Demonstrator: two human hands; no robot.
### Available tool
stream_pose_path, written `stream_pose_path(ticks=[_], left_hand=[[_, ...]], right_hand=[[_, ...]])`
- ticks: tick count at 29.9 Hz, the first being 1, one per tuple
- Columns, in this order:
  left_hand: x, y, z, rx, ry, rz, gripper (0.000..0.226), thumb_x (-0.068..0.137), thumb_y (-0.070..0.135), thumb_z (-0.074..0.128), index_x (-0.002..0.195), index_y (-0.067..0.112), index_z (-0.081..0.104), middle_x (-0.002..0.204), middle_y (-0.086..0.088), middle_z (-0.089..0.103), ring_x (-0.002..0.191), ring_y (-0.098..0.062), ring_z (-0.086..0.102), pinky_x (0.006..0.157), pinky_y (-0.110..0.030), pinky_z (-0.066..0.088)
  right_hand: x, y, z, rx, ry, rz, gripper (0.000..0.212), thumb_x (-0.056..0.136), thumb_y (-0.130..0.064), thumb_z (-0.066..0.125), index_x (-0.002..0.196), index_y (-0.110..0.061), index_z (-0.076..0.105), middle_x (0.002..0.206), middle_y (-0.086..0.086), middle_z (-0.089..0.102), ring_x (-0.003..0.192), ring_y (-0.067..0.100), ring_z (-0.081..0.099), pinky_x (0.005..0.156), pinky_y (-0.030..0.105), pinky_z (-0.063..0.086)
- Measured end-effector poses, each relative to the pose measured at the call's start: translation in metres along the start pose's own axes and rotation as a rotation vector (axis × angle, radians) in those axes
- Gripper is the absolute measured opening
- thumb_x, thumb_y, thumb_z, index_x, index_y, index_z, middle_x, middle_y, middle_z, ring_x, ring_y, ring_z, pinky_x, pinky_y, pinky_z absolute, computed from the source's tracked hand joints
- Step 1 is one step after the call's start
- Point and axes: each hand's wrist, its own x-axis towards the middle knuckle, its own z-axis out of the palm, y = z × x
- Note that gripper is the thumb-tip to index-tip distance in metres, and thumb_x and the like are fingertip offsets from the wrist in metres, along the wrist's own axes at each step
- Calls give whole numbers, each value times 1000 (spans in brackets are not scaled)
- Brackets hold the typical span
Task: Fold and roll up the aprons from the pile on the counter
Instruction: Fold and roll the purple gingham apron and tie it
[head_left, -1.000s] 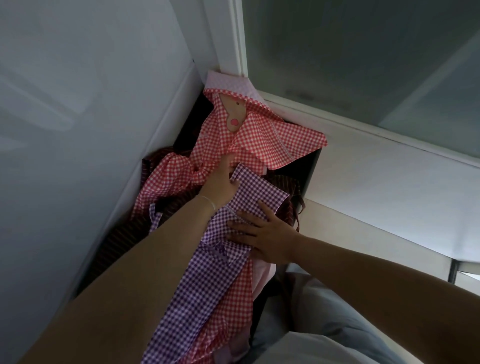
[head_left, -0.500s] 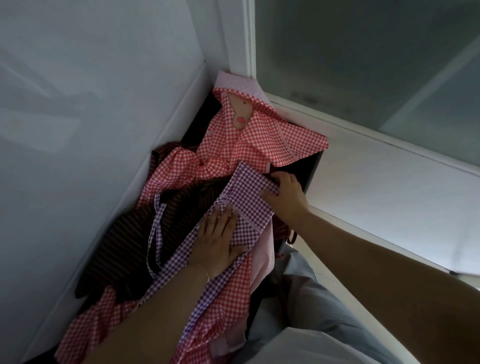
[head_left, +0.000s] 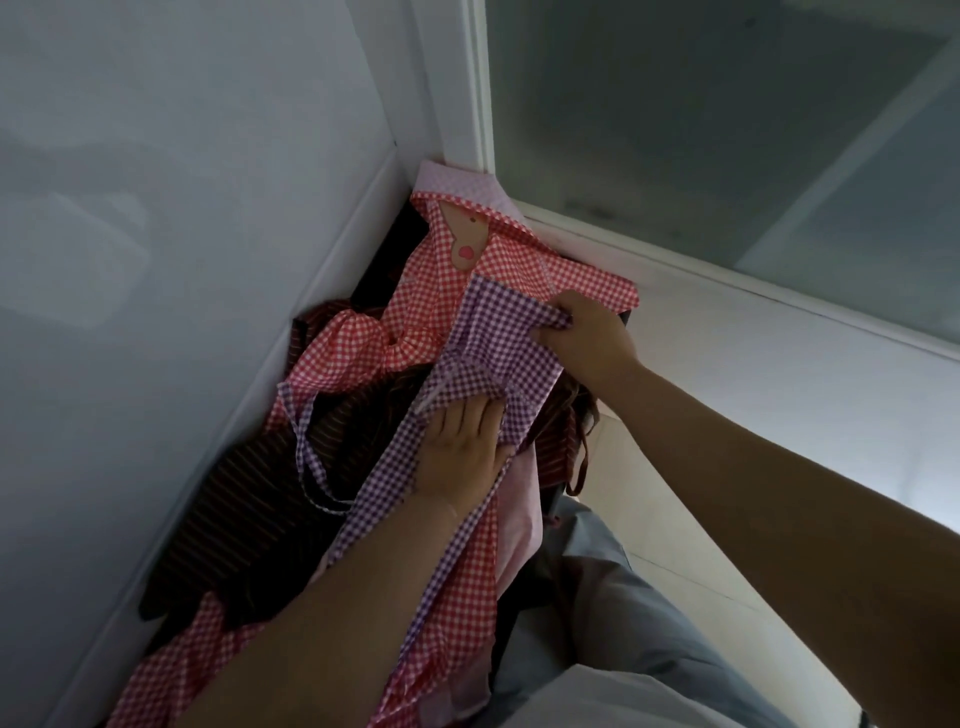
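A purple checked apron (head_left: 498, 338) lies lengthwise on top of the pile, folded into a narrow strip, with its thin strap (head_left: 306, 457) looping off to the left. My left hand (head_left: 460, 449) presses flat on the middle of the strip, fingers straight. My right hand (head_left: 587, 338) pinches the far right edge of the purple cloth. Under it lie a red checked apron (head_left: 436, 280) with a pink cartoon patch, reaching into the corner, and a dark striped apron (head_left: 249, 499) on the left.
The pile sits on a dark counter (head_left: 384, 265) wedged in a corner between a white wall (head_left: 182, 260) on the left and a frosted window (head_left: 727, 119) behind. A white ledge (head_left: 753, 374) runs along the right. My grey trousers (head_left: 613, 649) show below.
My right hand has shifted from the purple strip's middle to its far right edge and now pinches it. My left hand has drawn back from the far end to press flat on the strip's middle.
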Motion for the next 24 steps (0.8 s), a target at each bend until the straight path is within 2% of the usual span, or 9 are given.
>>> stream_pose_path(ticks=[3,6,9,12,13,15,18,21,24], left_hand=[[32,-4,-9,-220,-81,-113,47,84,44,61,117,12,51,115,-10,56,105,-27,54,87,-40,48],[56,-18,-30,-781,-241,-375,33,96,35,51,114,9,55,113,-9,60,105,-24,56,91,-36,46],[63,-38,-51,-1495,-392,-836,44,103,44,30,118,12,57,117,-8,63,108,-23,59,83,-34,50],[48,-73,-58,-1441,-227,-1418,44,105,37,26,118,11,59,112,-7,65,111,-19,59,98,-60,37],[45,-75,-62,-1522,-314,-1379,52,102,48,25,123,10,55,113,-9,62,114,-22,55,90,-40,34],[47,-81,-65,-1728,-497,-1105,75,88,72,24,130,15,50,119,-8,58,112,-27,53,97,-43,39],[45,-88,-70,-1657,-648,-796,58,91,61,36,130,21,50,122,-1,59,109,-21,56,91,-39,45],[50,-89,-66,-1465,-782,-640,76,73,58,70,135,18,49,135,-5,55,117,-22,56,99,-38,43],[47,-78,-56,-1193,-574,-578,42,88,33,66,127,20,56,128,-4,58,107,-17,58,96,-35,45]], right_hand=[[5,-10,-18,-14,59,-29,18,89,-26,59,105,-19,62,100,-4,62,86,11,50,67,23,36],[-5,-23,-22,-4,50,-105,14,90,-24,57,103,-23,64,95,-10,60,86,10,53,63,21,39],[-33,-34,-8,71,-69,-229,15,90,-19,59,104,-21,66,92,-13,58,86,8,54,68,17,40],[-69,-25,16,79,-196,-405,25,87,-14,64,112,-18,67,101,-13,55,92,-3,46,79,5,36],[-80,-18,27,48,-245,-478,28,86,-15,65,114,-19,66,106,-12,55,97,-6,44,86,5,34],[-97,-3,49,-20,-358,-575,32,86,-18,64,118,-21,63,117,-6,57,108,-1,44,96,15,38],[-116,15,85,-120,-429,-688,37,83,-14,65,120,-18,62,118,3,56,112,16,49,96,33,47],[-124,23,105,-151,-437,-686,41,80,-6,61,120,-16,62,119,7,55,113,22,51,97,40,47],[-129,21,116,-119,-448,-670,42,81,-5,56,122,-11,61,123,11,55,116,24,50,104,35,42]])
